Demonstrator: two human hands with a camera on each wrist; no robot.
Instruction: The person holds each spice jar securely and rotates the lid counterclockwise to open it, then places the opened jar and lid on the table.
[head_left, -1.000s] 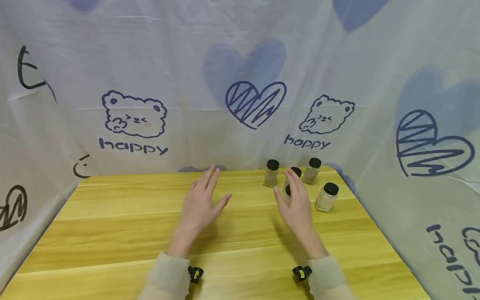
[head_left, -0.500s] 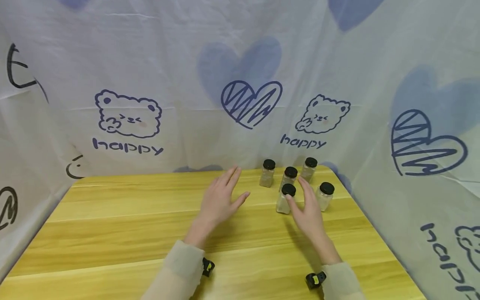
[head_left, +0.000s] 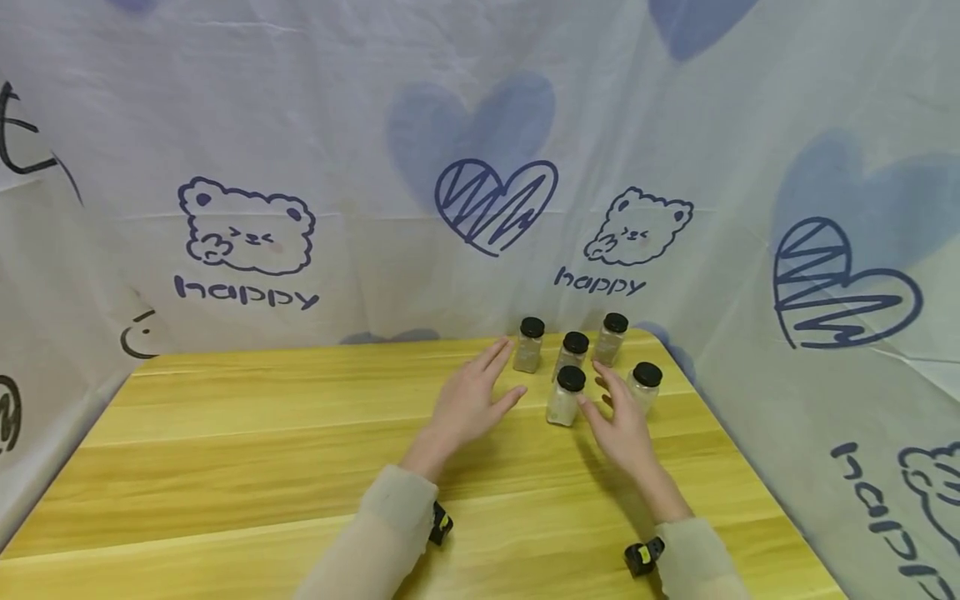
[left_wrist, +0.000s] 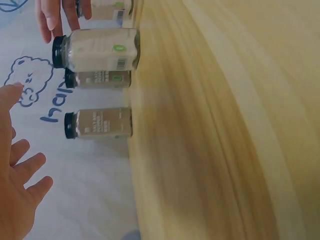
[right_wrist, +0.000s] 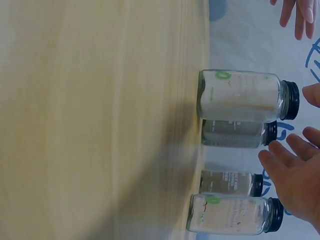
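Several glass spice jars with black lids stand upright on the wooden table at the back right. My right hand point(head_left: 626, 429) reaches in beside the front jar point(head_left: 564, 404), which holds pale powder; the thumb is right at its lid in the head view. Those fingers are loosely bent and partly cover the pale jar on the right point(head_left: 645, 387). Behind are a middle jar point(head_left: 573, 352) and a back right jar point(head_left: 611, 340), both with darker contents. My left hand point(head_left: 472, 400), fingers extended and holding nothing, is left of the front jar, its fingertips near the back left jar point(head_left: 528, 350).
The wooden table point(head_left: 262, 450) extends to the left and toward me. White cloth point(head_left: 360, 150) printed with hearts and bears hangs behind the table and at both sides, close to the jars at the back edge.
My left hand has moved right, up to the jars. The right hand has shifted off the front jar to its right side. The head view has turned slightly right; the jars stay put.
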